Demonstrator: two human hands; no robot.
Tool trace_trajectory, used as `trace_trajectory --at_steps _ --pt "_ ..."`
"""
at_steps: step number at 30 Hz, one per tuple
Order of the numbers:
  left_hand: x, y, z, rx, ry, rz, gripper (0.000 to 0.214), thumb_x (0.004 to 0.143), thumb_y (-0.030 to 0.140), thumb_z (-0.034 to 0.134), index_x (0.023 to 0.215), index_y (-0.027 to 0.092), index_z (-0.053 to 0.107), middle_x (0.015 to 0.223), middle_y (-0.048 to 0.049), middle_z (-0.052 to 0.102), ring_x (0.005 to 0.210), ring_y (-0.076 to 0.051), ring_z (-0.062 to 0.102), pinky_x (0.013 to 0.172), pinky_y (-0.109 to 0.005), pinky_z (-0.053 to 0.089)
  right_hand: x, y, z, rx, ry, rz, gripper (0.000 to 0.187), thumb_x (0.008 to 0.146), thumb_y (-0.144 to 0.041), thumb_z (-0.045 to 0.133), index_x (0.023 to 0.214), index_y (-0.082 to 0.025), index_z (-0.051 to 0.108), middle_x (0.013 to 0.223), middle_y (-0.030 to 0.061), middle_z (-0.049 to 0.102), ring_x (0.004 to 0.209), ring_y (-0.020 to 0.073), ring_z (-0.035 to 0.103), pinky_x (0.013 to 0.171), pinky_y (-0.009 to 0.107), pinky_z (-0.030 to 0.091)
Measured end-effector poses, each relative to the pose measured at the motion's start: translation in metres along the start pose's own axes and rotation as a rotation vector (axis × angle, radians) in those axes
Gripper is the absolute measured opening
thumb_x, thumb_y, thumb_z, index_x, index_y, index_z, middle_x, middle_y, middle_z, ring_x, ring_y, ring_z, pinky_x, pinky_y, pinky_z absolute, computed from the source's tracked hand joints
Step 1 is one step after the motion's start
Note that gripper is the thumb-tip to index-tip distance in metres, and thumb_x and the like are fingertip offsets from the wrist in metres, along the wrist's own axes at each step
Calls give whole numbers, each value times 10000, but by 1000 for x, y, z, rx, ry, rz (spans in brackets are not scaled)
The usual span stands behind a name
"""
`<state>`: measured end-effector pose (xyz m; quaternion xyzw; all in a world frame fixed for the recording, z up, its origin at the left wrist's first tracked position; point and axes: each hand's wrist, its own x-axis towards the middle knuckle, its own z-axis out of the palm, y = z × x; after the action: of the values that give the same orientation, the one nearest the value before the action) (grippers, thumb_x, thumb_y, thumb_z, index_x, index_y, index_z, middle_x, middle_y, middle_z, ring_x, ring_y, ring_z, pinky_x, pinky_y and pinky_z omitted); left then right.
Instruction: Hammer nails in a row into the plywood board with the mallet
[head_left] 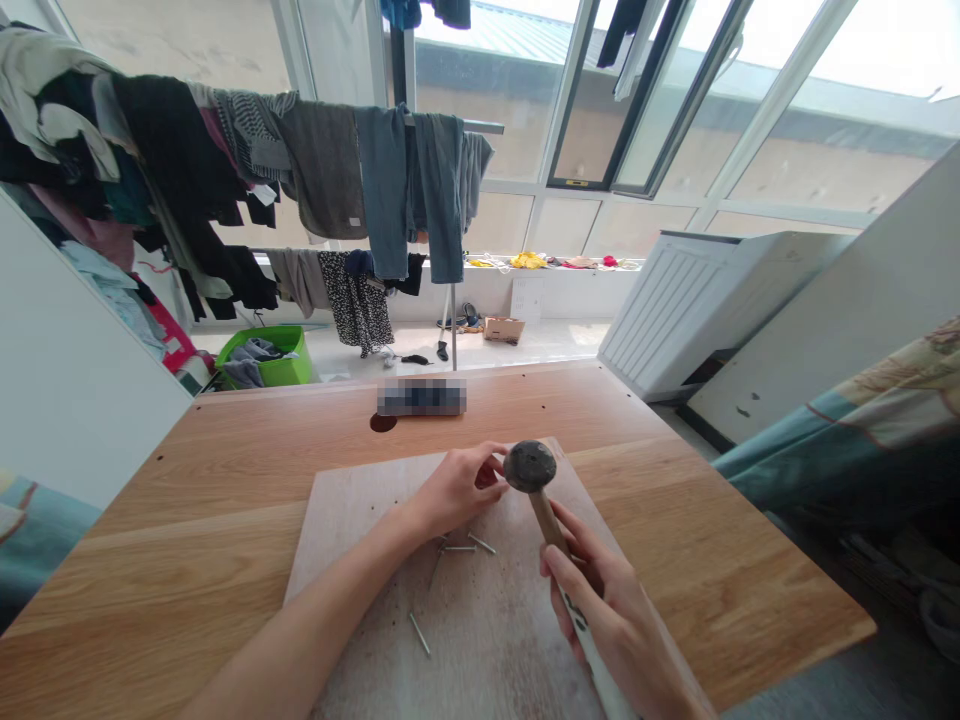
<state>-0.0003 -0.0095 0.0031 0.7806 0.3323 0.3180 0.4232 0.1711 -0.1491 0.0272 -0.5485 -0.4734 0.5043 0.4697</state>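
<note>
My right hand (592,580) is wrapped round the handle of a hammer (530,466), its dark round head raised toward the far right part of a pale wooden board (352,510). My left hand (461,490) is closed in a pinch just left of the hammer head. What its fingertips hold is hidden or too small to make out. Several loose nails (460,548) lie on the board below the left hand. One more nail (420,634) rests nearer to me. Small dark holes or specks dot the board's surface.
The board lies on a wooden table (150,560). A pixelated box-like object (421,397) stands near the table's far edge, beside a round dark hole (383,423). Beyond are hanging clothes (322,170), a green basket (289,358) and a white ribbed panel (667,300).
</note>
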Motion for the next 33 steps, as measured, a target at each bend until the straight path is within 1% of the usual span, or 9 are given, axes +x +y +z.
trace_trajectory --at_steps 3,6,8,11,15,20,24,30,33 --pt "-6 24 -19 141 -165 -16 307 863 182 617 1168 172 648 984 -50 741 821 -168 681 737 -257 518 0 -1 0 11 14 7 647 885 -565 657 1412 -201 567 741 -26 571 387 68 468 312 187 419" --pt "-19 53 -35 489 -327 -51 223 836 235 666 1050 175 669 1017 -72 715 927 -237 661 767 -309 497 -1 1 -1 55 65 0 626 902 -546 651 1427 -221 550 734 -27 574 404 74 469 313 184 426" --pt "-27 66 -35 632 -401 -57 205 799 248 697 990 178 673 1007 -75 695 922 -254 649 746 -321 487 -2 3 -2 96 96 11 656 903 -540 658 1466 -241 505 733 -33 567 412 78 466 307 184 429" --pt "-33 70 -23 738 -454 -9 72 766 189 667 833 168 684 944 -85 661 846 -243 629 690 -325 469 -2 7 -4 143 123 41 720 888 -546 678 1508 -266 444 761 -31 575 407 73 453 291 182 420" --pt "-28 62 -12 770 -473 53 90 755 122 608 690 164 654 870 -88 648 763 -221 608 622 -323 427 -3 6 -5 126 107 55 709 888 -550 678 1493 -249 462 753 -30 579 414 77 466 305 188 439" --pt "-19 51 -27 727 -372 12 107 808 92 565 799 176 630 783 -46 668 697 -194 599 589 -301 367 -3 -1 -1 119 123 39 652 877 -544 688 1433 -234 544 750 -28 583 399 65 441 298 176 416" --pt "-16 39 -39 673 -260 -3 124 876 91 535 852 176 622 852 -37 686 768 -190 622 639 -282 383 -1 1 -2 115 124 47 711 855 -564 701 1459 -229 529 742 -23 588 394 77 440 286 194 421" --pt "-14 34 -39 660 -285 18 163 897 102 560 803 171 674 866 -38 654 765 -174 623 650 -265 398 -1 2 -5 79 99 62 727 876 -567 678 1487 -222 489 780 -12 594 425 88 480 304 200 442" --pt "-14 29 -35 661 -241 53 170 905 101 553 825 167 688 890 -49 656 779 -182 624 665 -269 413 -2 2 -4 66 103 69 720 872 -563 681 1484 -233 492 791 -13 593 429 93 500 298 198 442"
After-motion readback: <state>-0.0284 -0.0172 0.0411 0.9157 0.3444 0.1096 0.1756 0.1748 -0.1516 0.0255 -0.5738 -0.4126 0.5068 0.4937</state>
